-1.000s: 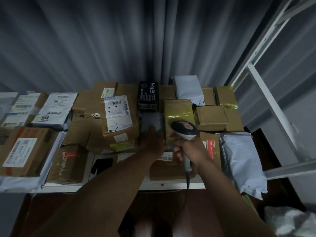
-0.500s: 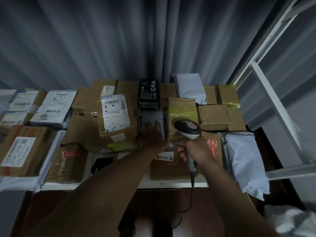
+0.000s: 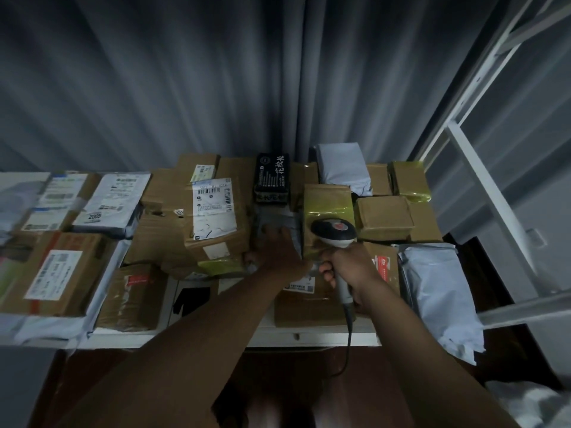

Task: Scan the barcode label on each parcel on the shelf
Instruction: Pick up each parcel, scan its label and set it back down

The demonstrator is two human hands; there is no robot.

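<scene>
Grey pleated curtains (image 3: 185,88) hang behind a white shelf (image 3: 309,338) crowded with parcels, and a white metal frame (image 3: 482,168) slants up at the right. On the middle of the shelf the left hand (image 3: 279,253) lies with straight fingers (image 3: 272,234) pressed flat on a grey parcel (image 3: 278,219) that sits in the gap between taller boxes; the fingertips reach onto its near half, and its surface is too dim to show whether a label faces up. Just to the right, the right hand (image 3: 347,267) is wrapped around the pale handle of a barcode scanner (image 3: 335,234), whose dark head with a red mark stands above the knuckles, close beside the grey parcel and in front of a box wrapped in yellow tape (image 3: 327,200). The scanner's cable (image 3: 348,344) drops from the handle past the shelf edge. Left of the left hand stands a tilted cardboard box with a large white label (image 3: 213,208); beyond the fingers lies a black packet with white lettering (image 3: 272,174). Further out, a grey mailer bag (image 3: 343,166) lies at the back, a larger grey poly bag (image 3: 441,295) hangs over the right end of the shelf, and labelled cartons (image 3: 54,273) fill the left side.
</scene>
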